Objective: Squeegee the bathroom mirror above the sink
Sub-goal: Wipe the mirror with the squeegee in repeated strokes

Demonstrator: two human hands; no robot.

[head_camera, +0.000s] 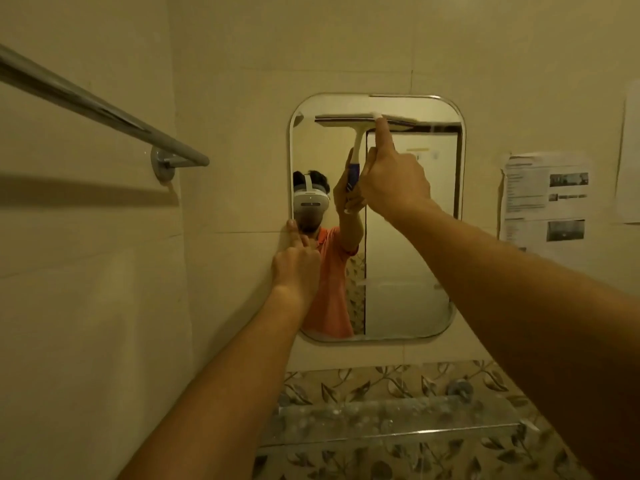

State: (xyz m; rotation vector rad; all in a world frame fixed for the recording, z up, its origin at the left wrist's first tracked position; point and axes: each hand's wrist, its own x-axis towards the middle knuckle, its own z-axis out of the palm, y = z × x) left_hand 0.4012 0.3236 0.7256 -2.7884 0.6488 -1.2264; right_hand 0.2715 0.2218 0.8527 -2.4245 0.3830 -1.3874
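1. Squeegee (401, 120): being held against the mirror's (408, 237) top edge; handle being gripped by the right hand (394, 181), forefinger extended.
2. Left hand (296, 265): straight fingertips being pressed to the mirror's left rim.

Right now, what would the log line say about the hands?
right hand: grips squeegee | squeegee: at top of mirror | left hand: fingertip at mirror's left edge

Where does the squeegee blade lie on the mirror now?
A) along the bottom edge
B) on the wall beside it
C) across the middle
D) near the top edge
D: the right hand holds the squeegee with its blade just under the top rim of the mirror.
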